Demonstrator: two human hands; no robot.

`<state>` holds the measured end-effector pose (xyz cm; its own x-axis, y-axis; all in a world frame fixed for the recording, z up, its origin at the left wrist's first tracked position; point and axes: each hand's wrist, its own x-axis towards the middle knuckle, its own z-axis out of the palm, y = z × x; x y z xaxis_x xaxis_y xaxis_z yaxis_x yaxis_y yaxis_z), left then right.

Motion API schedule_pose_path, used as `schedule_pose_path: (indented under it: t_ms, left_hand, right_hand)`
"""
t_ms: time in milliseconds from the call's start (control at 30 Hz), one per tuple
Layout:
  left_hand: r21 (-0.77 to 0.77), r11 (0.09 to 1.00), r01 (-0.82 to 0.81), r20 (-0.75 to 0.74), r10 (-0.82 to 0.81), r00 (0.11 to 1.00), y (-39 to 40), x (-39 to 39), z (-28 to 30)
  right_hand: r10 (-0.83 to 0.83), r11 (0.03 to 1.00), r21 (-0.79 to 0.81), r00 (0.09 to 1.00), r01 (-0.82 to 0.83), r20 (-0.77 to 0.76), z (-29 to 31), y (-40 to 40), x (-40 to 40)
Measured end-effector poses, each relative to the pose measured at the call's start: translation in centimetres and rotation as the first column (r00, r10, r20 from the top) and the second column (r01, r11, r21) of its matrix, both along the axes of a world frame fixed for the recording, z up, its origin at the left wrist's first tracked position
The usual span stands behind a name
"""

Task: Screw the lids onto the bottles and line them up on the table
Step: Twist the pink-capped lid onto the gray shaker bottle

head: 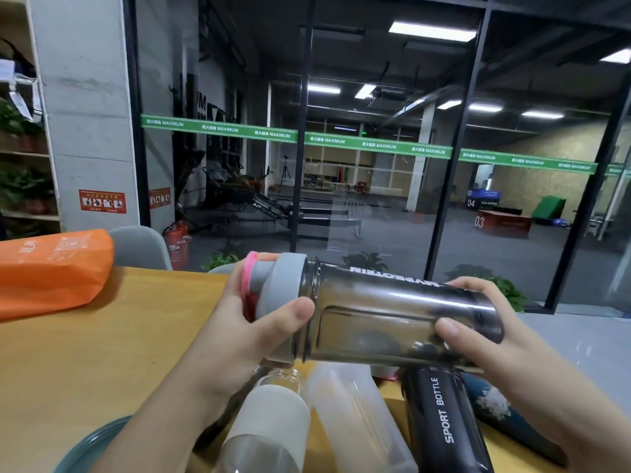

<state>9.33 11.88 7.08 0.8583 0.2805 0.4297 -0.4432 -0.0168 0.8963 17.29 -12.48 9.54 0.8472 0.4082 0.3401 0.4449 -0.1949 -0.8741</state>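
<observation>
Smoky bottle (399,315): held in the air between my hands, above the bench (102,353); long axis near level, mouth to my left, base to my right.
Grey lid (276,305): seated on the mouth, pink flip cap outward; how far it is threaded, cannot tell.
Left hand (246,339): nearer the lid, wrapped round it, thumb on the rim.
Right hand (478,322): clamped on the base end, thumb on top.
Next: I judge a twist of the lid about that level axis.
Waiting: clear bottle (269,414), frosted bottle (355,414), black sport bottle (440,414), lying below, lidless as far as shown.
</observation>
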Motion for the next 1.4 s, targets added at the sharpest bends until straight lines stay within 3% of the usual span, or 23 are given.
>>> schedule_pose_path:
  t_ms: [167, 300, 533, 767, 900, 1000, 1400]
  left_hand:
    - [-0.014, 0.999, -0.044, -0.067, 0.043, 0.997, -0.9, 0.1, 0.1]
    - [-0.003, 1.0, -0.029, -0.025, 0.029, 0.999, -1.0, 0.1, 0.1]
    - [0.117, 0.993, 0.01, 0.054, -0.016, 0.998, -0.1, -0.4, 0.1]
    - [0.061, 0.998, 0.006, 0.03, -0.008, 1.0, 0.4, -0.2, 0.2]
    - [-0.046, 0.999, -0.002, -0.04, 0.0, 0.999, 0.8, -0.2, 0.2]
    - [-0.069, 0.998, -0.015, -0.106, 0.008, 0.994, 0.9, -0.2, 0.2]
    - [-0.092, 0.995, -0.023, -0.172, 0.006, 0.985, 0.7, 0.0, -0.1]
  right_hand:
    - [0.059, 0.998, -0.024, 0.996, -0.058, 0.065, 0.2, -0.4, 0.1]
    - [0.069, 0.998, -0.006, 0.996, -0.069, 0.058, 0.3, -0.7, 0.1]
    - [0.114, 0.993, 0.049, 0.987, -0.109, -0.116, -0.6, -0.3, 0.6]
    - [0.228, 0.973, 0.081, 0.952, -0.216, -0.205, -0.4, -0.3, 0.8]
    - [0.347, 0.938, 0.026, 0.932, -0.346, -0.104, 0.0, -1.5, 0.9]
    - [0.403, 0.914, 0.098, 0.908, -0.393, -0.112, 0.3, -1.8, 0.8]
    - [0.204, 0.977, -0.032, 0.971, -0.209, -0.123, 1.2, -2.1, 0.0]
